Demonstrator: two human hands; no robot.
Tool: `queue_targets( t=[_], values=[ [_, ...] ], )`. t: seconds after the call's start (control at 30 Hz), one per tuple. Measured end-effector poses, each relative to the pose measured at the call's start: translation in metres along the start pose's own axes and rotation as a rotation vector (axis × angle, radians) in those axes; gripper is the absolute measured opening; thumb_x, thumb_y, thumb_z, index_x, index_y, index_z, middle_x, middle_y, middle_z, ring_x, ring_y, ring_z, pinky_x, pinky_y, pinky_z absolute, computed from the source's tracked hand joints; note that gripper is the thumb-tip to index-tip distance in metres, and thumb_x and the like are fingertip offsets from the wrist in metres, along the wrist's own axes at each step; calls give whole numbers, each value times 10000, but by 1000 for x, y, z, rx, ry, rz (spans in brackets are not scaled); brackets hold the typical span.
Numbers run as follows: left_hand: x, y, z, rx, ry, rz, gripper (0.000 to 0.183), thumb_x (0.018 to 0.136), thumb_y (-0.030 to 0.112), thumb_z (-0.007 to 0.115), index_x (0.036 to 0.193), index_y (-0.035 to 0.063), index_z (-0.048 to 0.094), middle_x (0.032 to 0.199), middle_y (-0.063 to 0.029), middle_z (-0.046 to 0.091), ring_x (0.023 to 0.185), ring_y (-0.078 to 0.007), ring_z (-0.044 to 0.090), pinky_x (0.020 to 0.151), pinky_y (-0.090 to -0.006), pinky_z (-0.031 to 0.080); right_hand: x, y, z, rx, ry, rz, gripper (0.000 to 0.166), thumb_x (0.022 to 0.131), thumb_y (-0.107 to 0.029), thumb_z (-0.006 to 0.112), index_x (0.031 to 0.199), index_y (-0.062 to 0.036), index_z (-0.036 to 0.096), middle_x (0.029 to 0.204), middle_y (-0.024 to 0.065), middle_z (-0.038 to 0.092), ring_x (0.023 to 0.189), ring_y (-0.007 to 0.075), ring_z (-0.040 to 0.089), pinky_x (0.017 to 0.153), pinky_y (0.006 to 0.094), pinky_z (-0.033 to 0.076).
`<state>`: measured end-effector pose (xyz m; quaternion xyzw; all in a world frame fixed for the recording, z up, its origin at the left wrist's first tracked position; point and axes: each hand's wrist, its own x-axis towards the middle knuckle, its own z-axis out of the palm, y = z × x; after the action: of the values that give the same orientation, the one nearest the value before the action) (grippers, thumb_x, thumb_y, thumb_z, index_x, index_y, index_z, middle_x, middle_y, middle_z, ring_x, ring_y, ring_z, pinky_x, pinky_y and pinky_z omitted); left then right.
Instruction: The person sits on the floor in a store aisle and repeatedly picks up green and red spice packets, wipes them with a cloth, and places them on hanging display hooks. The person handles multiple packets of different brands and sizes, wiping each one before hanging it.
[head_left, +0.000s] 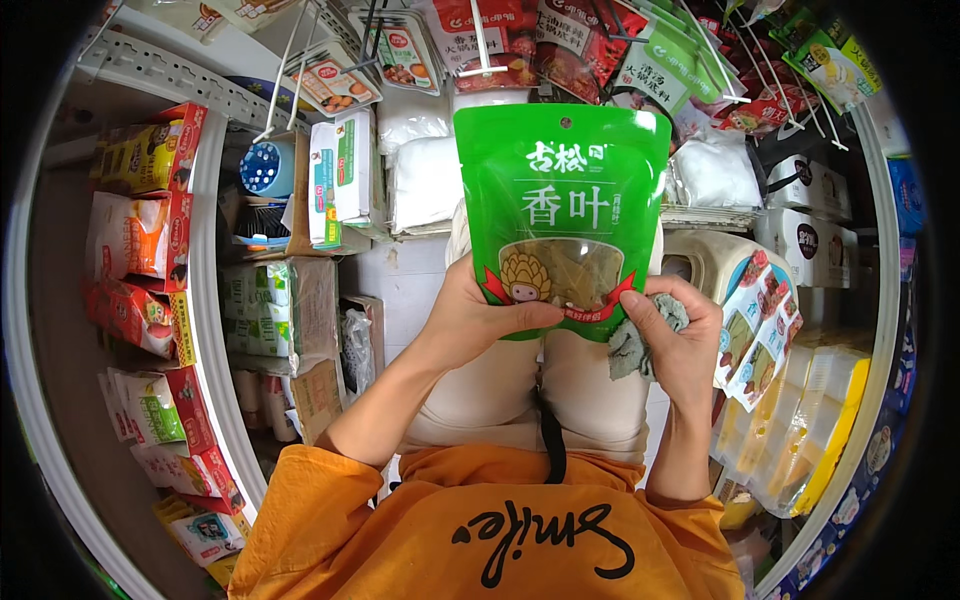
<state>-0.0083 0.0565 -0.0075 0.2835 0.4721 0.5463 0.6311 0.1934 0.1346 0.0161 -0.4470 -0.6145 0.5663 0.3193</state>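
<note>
A green pouch of dried bay leaves (562, 202) is held upright before me, its printed front facing me. Brown leaves show through the clear window in its lower half. My left hand (480, 307) grips the lower left corner, with the thumb lying across the front. At the lower right corner, my right hand (682, 322) pinches the pouch between thumb and fingers. A grey-green cloth (649, 337) is bunched in that same right hand, below the pouch corner. The fingers behind the pouch are hidden.
Metal display hooks (484, 60) jut out overhead, hung with hot pot seasoning packets (570, 49). Shelves of bagged goods (142, 232) line the left. White plastic-wrapped packs (424, 180) lie ahead. Right of me are a beige plastic stool (697, 251), a sheet of packets (757, 330) and clear-wrapped packs (802, 420).
</note>
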Motion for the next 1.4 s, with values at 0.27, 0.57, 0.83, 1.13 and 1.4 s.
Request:
queue_targets(
  t=[0.27, 0.57, 0.83, 1.13, 1.4],
  values=[
    [15, -12, -8, 8, 34, 39, 454, 735, -67, 728, 1149, 6, 555, 1023, -36, 639, 885, -100, 599, 765, -244, 515, 9, 10, 10, 8, 95, 108, 89, 805, 23, 675, 894, 25, 676, 817, 19, 667, 761, 64, 559, 717, 205, 450],
    [30, -5, -7, -15, 31, -105, 450, 736, -46, 742, 1136, -11, 541, 995, -49, 642, 852, -96, 606, 718, -235, 525, 15, 9, 16, -39, 140, 184, 103, 789, 54, 677, 888, 27, 679, 796, 30, 669, 730, 72, 574, 676, 207, 457],
    [27, 12, -5, 121, -6, -53, 493, 724, -75, 730, 1168, -10, 528, 1042, -53, 628, 930, -117, 595, 785, -257, 515, 17, 2, 8, -99, 114, 38, 117, 776, 59, 686, 888, 26, 687, 825, 52, 687, 751, 83, 594, 700, 212, 468],
    [-3, 49, 7, 304, -30, 357, 448, 681, -100, 746, 1088, -17, 579, 998, -61, 650, 880, -123, 610, 764, -273, 522, 4, -27, 12, -113, 192, -297, 115, 793, 12, 699, 907, 24, 687, 815, 51, 682, 746, 85, 594, 695, 219, 467],
    [-30, 64, 18, 191, 72, 477, 269, 858, 85, 665, 1095, -4, 574, 986, -45, 646, 850, -94, 590, 732, -252, 503, -12, -56, 16, -76, 156, -436, 100, 820, -36, 694, 892, 29, 675, 799, 51, 673, 727, 81, 577, 683, 213, 454]
  ],
)
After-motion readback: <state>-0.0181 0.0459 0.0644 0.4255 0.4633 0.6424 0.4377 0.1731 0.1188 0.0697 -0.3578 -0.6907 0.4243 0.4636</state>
